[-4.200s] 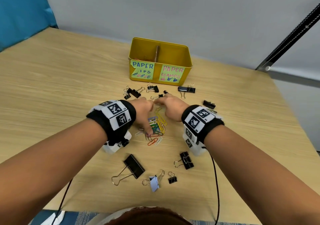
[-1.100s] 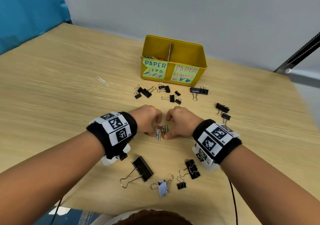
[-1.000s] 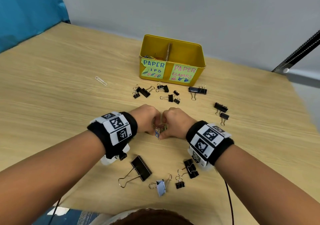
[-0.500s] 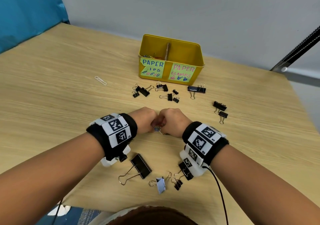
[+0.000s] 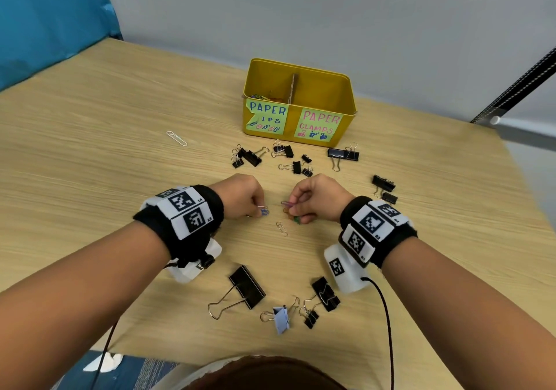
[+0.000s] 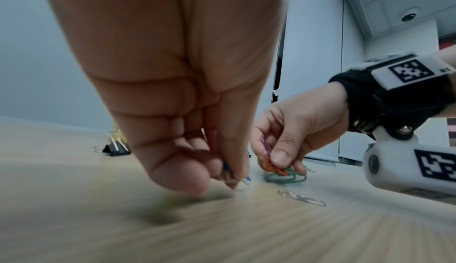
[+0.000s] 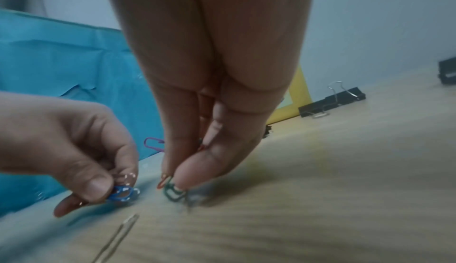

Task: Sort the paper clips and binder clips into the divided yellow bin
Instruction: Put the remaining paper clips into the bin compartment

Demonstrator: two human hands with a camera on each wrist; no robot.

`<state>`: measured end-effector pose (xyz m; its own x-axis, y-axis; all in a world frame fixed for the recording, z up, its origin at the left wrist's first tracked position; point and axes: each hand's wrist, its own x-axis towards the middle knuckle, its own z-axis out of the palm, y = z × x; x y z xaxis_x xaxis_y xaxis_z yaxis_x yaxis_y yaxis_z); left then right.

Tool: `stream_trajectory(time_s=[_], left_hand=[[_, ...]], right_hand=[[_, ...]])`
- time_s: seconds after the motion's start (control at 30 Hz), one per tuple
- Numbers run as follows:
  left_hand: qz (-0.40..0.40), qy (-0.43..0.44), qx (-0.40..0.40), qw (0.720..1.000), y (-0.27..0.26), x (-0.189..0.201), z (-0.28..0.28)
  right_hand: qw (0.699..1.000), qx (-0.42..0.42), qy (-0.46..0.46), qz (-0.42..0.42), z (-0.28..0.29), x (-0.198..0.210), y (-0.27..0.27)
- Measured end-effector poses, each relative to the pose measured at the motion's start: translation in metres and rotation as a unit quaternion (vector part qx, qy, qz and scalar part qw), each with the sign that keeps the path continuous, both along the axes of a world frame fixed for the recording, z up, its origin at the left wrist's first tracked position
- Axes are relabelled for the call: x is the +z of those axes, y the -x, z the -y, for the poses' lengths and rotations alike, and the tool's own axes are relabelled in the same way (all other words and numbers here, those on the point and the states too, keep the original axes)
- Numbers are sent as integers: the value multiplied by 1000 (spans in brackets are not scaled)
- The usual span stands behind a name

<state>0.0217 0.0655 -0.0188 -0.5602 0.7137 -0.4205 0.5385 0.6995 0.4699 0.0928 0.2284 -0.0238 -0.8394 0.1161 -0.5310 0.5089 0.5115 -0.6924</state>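
Note:
My left hand (image 5: 251,206) pinches a few paper clips, a blue one (image 7: 122,194) showing under the thumb. My right hand (image 5: 301,209) pinches a bunch of coloured paper clips (image 6: 281,171), purple, orange and green, just above the table. Between the hands a silver paper clip (image 5: 281,228) lies loose on the wood. The divided yellow bin (image 5: 319,88) stands behind, labelled for paper clips on the left and clamps on the right. Some clips lie in its left compartment. Black binder clips (image 5: 296,165) are scattered in front of the bin.
A second silver paper clip (image 5: 177,138) lies far left of the bin. More binder clips lie near me: a large black one (image 5: 246,290), a pale blue one (image 5: 281,319), a black pair (image 5: 325,295), others at right (image 5: 383,183). The table edge runs close to my body.
The hands have gathered the coloured clip pile, closed together over it, and now parted, each pinching clips. One silver clip is left on the table between them.

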Motion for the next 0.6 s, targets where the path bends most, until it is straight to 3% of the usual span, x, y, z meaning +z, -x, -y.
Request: stream_trajectory(time_s=[0.17,0.3,0.47,0.6], left_hand=[[19,-48,35,998,15,5,3],[36,-140,113,983,41,23,-2],[-45,-273,210,938,85,62,-22],[-139,-268,233,924,115,80,-46]], right_hand=[[993,-69,90,-34,-13,8,8],[980,-93,140,-108,-21,41,35],[955,-130,143,-224,-21,92,87],[937,-187,79,-283,-21,99,138]])
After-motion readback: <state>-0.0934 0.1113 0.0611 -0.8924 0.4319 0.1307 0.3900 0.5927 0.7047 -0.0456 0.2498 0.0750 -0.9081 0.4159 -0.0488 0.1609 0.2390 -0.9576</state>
